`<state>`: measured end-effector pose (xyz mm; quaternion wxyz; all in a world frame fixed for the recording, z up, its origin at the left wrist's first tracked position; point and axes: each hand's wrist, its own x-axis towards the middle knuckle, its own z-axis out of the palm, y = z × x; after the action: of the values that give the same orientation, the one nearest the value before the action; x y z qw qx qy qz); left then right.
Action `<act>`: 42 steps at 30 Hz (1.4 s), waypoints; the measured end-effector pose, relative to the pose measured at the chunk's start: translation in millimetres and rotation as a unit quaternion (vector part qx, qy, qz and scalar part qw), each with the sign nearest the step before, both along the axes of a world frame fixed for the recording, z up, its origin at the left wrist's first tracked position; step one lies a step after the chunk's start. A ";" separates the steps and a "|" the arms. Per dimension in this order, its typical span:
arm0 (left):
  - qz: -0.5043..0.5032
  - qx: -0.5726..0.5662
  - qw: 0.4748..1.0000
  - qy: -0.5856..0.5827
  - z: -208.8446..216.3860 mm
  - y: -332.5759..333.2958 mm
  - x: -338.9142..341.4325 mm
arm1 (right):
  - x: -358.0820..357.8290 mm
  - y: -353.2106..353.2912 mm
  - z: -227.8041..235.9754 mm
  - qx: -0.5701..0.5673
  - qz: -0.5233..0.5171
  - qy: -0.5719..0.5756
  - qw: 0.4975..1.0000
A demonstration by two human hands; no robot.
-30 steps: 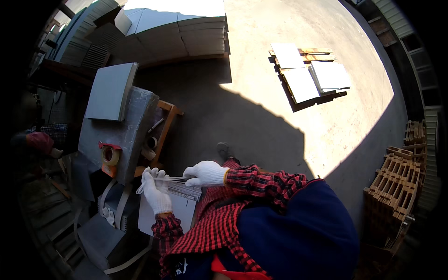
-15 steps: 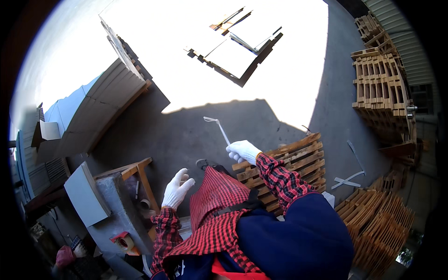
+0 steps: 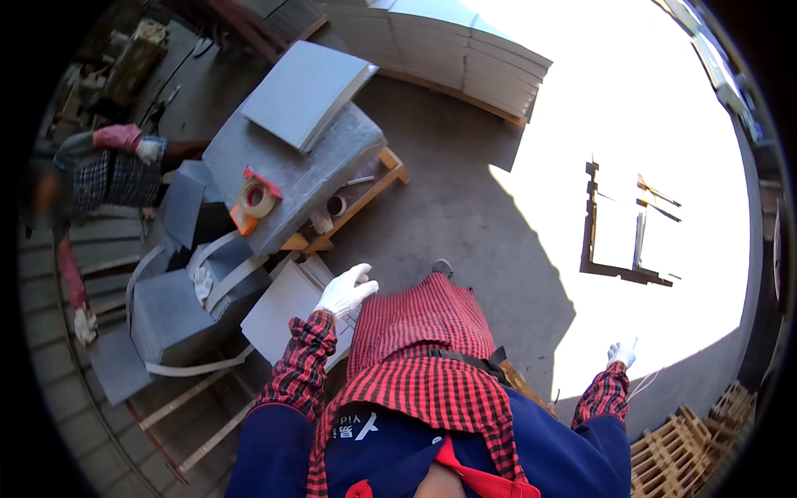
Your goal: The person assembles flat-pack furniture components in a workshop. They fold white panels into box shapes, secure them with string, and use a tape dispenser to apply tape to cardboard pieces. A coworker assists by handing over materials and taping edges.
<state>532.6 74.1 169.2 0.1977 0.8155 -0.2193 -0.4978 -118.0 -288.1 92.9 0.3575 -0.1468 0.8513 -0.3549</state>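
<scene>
My left hand (image 3: 347, 290), in a white glove, is raised in front of my red-and-black checked apron. Its fingers are loosely bent and apart, with nothing in them. Just left of it and lower lie flat white boards (image 3: 278, 319). My right arm reaches far out to the right, and its gloved right hand (image 3: 621, 351) is small and blurred against bright ground. A thin white strap (image 3: 644, 385) shows beside that wrist. Whether the fingers still grip the strap cannot be made out.
A wrapped stack (image 3: 332, 158) on a pallet carries a pale board (image 3: 309, 91) and a tape roll (image 3: 256, 199). Grey boxes (image 3: 170, 311) stand on a rail frame at left, beside a co-worker (image 3: 116, 178). Wooden pallets (image 3: 685, 456) are at lower right; stacked panels (image 3: 465, 62) stand behind.
My view has swung left, bringing the wrapped stack, grey boxes and co-worker into sight. My right arm has gone from in front of me out to the far right.
</scene>
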 end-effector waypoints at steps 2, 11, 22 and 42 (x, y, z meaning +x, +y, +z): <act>0.020 0.006 1.000 -0.013 14.4 30.7 -2.9 | 64.3 7.2 -75.9 0.156 0.166 -0.161 0.960; 0.391 -0.018 0.920 -0.006 -17.6 265.5 -113.5 | 583.0 211.6 -24.9 0.099 0.884 -0.167 0.426; 0.740 0.065 0.664 0.087 -168.0 480.4 -276.9 | 618.4 386.7 -119.2 0.184 0.959 0.067 0.205; 0.957 -0.177 0.117 0.199 -332.5 419.8 -143.4 | 851.9 610.4 -248.2 -0.130 0.976 0.117 -0.130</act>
<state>389.2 493.9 -163.4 0.6874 0.1714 0.7058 0.0075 733.9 322.3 -155.3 -0.1816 0.8996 0.2584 -0.3015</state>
